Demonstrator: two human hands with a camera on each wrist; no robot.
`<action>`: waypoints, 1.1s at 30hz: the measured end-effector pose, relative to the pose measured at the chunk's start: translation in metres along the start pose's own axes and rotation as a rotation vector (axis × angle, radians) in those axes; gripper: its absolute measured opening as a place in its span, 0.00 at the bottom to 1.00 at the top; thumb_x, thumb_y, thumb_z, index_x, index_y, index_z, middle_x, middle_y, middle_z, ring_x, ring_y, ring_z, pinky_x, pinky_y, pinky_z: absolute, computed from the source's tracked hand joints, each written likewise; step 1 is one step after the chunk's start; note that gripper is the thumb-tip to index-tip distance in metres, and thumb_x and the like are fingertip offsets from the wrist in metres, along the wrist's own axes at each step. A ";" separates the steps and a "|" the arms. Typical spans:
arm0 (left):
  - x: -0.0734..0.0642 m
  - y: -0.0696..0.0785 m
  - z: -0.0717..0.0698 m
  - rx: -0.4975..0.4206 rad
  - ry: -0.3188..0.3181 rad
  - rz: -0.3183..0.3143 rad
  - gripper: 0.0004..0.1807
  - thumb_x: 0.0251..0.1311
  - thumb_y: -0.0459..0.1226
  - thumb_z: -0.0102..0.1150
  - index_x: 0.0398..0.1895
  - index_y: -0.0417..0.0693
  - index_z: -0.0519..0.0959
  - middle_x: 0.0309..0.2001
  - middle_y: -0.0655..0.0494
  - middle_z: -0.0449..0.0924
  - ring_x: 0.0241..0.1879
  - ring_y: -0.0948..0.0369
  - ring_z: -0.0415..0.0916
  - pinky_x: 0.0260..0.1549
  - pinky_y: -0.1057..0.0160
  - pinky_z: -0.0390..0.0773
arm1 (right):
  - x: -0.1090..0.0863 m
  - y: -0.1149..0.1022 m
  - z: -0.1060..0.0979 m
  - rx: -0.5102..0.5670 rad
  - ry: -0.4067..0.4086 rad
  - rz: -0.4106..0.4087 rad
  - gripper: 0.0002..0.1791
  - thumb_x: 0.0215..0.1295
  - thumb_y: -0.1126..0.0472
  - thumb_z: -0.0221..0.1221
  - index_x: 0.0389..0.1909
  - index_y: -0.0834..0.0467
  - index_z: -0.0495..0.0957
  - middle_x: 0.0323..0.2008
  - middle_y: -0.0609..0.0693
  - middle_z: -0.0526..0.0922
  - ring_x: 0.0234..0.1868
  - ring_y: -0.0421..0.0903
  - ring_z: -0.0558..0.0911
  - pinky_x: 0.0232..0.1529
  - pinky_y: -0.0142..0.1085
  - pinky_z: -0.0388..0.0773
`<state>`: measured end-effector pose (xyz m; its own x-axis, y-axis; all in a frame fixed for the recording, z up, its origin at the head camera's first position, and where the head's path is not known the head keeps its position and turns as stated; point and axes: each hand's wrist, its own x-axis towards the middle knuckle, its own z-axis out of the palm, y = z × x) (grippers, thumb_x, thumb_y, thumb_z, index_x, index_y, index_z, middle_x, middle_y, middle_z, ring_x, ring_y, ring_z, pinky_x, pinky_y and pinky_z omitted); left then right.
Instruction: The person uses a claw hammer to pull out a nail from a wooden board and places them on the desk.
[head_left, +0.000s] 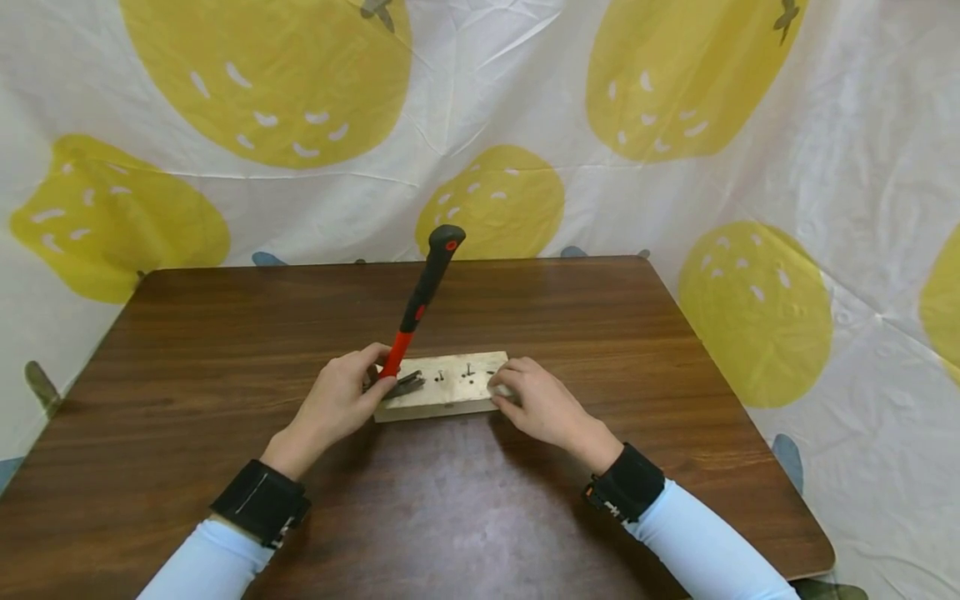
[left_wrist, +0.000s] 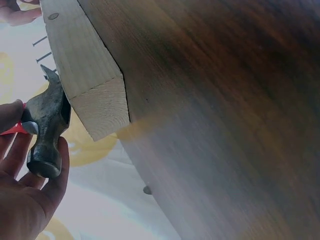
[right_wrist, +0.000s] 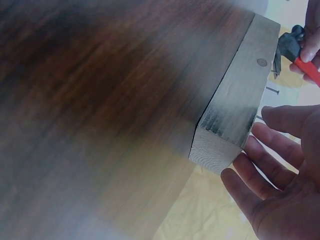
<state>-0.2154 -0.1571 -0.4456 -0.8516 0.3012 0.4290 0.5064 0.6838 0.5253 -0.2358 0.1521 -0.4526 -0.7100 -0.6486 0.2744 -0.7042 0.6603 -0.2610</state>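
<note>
left hand (head_left: 341,390) grips the hammer (head_left: 424,296) near its head, at the left end of the wooden block (head_left: 452,392) on the table (head_left: 435,500). right hand (head_left: 543,404), fingers loosely spread, is at the right end. nails (head_left: 469,369) project from the top.

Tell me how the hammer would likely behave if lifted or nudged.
The hammer probably feels head-heavy, since its head looks like solid metal. Nudged, it may tip if the left hand lets go, because the handle stands steeply. Its dark grip looks rubbery, so it seems unlikely to slip.
</note>
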 end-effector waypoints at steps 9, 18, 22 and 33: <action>0.001 0.000 -0.002 -0.025 0.015 -0.004 0.14 0.57 0.33 0.71 0.45 0.46 0.79 0.37 0.59 0.79 0.28 0.63 0.77 0.27 0.65 0.75 | 0.000 0.001 0.000 -0.002 -0.009 0.004 0.08 0.66 0.60 0.64 0.45 0.55 0.82 0.44 0.46 0.79 0.49 0.44 0.76 0.48 0.33 0.72; -0.001 0.003 -0.004 -0.032 0.029 -0.052 0.13 0.56 0.35 0.72 0.42 0.48 0.80 0.36 0.60 0.81 0.28 0.62 0.79 0.28 0.67 0.76 | 0.000 0.000 0.000 0.004 -0.002 -0.001 0.08 0.65 0.61 0.65 0.45 0.55 0.83 0.44 0.46 0.79 0.49 0.44 0.76 0.48 0.33 0.71; -0.002 0.004 -0.006 -0.042 0.033 -0.075 0.14 0.55 0.35 0.72 0.43 0.47 0.80 0.34 0.59 0.81 0.26 0.61 0.79 0.27 0.66 0.77 | 0.000 0.000 0.000 0.000 0.001 0.000 0.08 0.65 0.60 0.65 0.44 0.55 0.82 0.44 0.45 0.78 0.49 0.44 0.76 0.48 0.33 0.71; -0.006 0.001 -0.007 -0.047 0.066 -0.075 0.15 0.52 0.33 0.74 0.43 0.44 0.83 0.33 0.57 0.83 0.31 0.58 0.82 0.30 0.63 0.79 | 0.000 0.001 0.000 -0.023 0.016 -0.015 0.06 0.65 0.63 0.65 0.42 0.56 0.83 0.42 0.47 0.79 0.47 0.45 0.77 0.47 0.33 0.72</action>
<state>-0.2089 -0.1628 -0.4419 -0.8773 0.2054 0.4337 0.4491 0.6703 0.5908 -0.2362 0.1526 -0.4525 -0.6990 -0.6524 0.2928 -0.7140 0.6592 -0.2359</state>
